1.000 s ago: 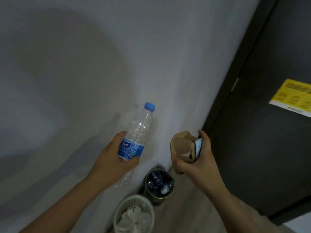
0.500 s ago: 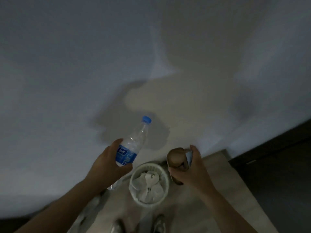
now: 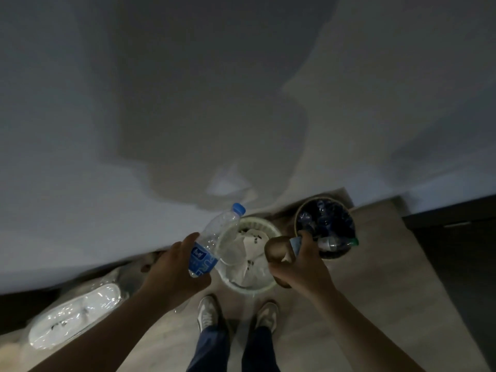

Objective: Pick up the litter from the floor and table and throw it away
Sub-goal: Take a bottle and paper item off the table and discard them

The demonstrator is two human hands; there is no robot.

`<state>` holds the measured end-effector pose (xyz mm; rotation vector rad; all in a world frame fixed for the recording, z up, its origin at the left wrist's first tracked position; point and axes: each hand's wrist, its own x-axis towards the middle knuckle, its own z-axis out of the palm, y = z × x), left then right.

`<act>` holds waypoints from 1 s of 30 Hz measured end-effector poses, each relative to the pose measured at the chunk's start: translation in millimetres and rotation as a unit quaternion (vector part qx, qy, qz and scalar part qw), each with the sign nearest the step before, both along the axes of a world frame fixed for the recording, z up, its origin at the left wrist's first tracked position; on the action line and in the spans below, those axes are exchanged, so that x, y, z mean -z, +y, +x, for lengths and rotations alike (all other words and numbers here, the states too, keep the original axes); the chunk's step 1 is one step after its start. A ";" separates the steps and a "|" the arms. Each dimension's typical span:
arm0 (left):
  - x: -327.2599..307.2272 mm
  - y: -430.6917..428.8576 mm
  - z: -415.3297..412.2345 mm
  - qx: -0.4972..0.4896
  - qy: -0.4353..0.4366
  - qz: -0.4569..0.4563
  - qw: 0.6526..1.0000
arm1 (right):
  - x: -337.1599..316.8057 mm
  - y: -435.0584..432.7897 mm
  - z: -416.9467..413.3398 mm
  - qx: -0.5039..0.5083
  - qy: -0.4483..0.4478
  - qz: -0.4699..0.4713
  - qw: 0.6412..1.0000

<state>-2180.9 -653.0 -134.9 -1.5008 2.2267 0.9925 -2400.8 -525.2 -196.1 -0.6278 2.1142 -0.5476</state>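
My left hand (image 3: 174, 272) grips a clear plastic bottle (image 3: 214, 237) with a blue cap and blue label, tilted up to the right, its neck over the left rim of a white bin (image 3: 268, 229). My right hand (image 3: 303, 267) holds crumpled brown paper (image 3: 277, 249) together with a small blue-edged wrapper (image 3: 295, 244), above the gap between the white bin and a dark bin (image 3: 300, 213). White paper lies in the white bin. The dark bin is full of plastic bottles.
Both bins stand on a pale floor against a white wall (image 3: 188, 103). My two shoes (image 3: 209, 314) are just in front of the white bin. A clear plastic bag with white items (image 3: 77, 310) lies at the left. A dark door (image 3: 456, 237) is at the right.
The view has tilted down, so both bins and my feet now show. Both hands have moved closer over the bins, still holding the bottle and the brown paper.
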 end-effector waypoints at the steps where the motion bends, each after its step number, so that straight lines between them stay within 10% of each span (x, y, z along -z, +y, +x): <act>1: 14.7 0.0 0.0 0.008 -0.014 0.003 1.000 | 16.1 -0.9 0.4 0.004 0.000 0.007 1.000; 30: 225.3 -6.3 13.5 0.080 -0.061 0.030 0.994 | 254.5 -52.7 10.1 -0.090 0.037 0.107 0.989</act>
